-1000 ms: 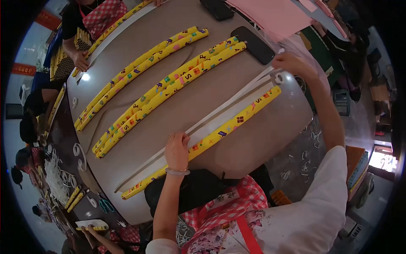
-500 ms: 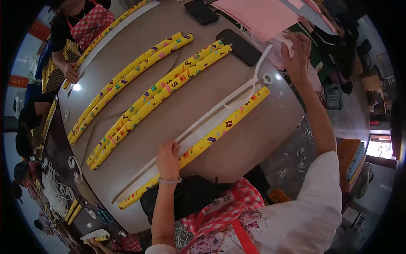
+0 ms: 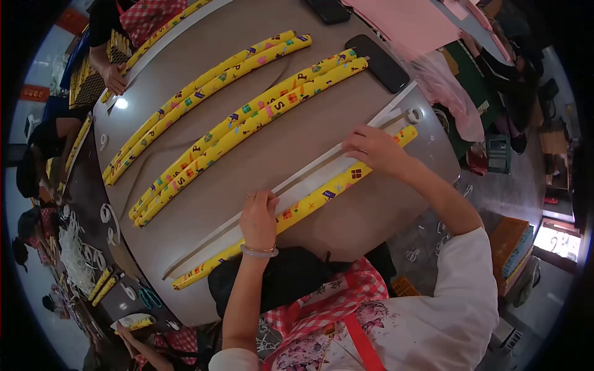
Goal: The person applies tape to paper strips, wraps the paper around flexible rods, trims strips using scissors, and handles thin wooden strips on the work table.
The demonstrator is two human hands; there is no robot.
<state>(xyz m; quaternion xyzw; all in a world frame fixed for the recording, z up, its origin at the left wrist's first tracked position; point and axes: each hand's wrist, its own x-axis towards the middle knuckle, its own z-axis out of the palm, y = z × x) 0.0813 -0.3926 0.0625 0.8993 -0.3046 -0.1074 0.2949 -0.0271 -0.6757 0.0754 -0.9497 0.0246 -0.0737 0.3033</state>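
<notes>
A long roll of yellow printed wrapping paper (image 3: 328,195) lies diagonally before me, its white underside (image 3: 306,183) showing along the far side. My left hand (image 3: 258,219) is curled over this paper near the middle, fingertips at its pale far edge. Farther up the same edge, my right hand (image 3: 374,148) has its fingers bent and pressed together on the paper. A narrow white strip (image 3: 396,102) runs beyond the right fingers toward the table's far right edge. What lies beneath the fingertips is hidden.
Paired yellow rolls (image 3: 247,123) lie across the table, with more (image 3: 210,80) behind. A black phone-like object (image 3: 378,65) and a white tape roll (image 3: 414,115) sit at the upper right. Scissors (image 3: 150,298) and a heap of white strips (image 3: 77,263) lie left; other people work around.
My right hand has come down and left from its raised place at the upper right onto the paper's edge. The hanging white strip now lies low. My left hand stays on the paper.
</notes>
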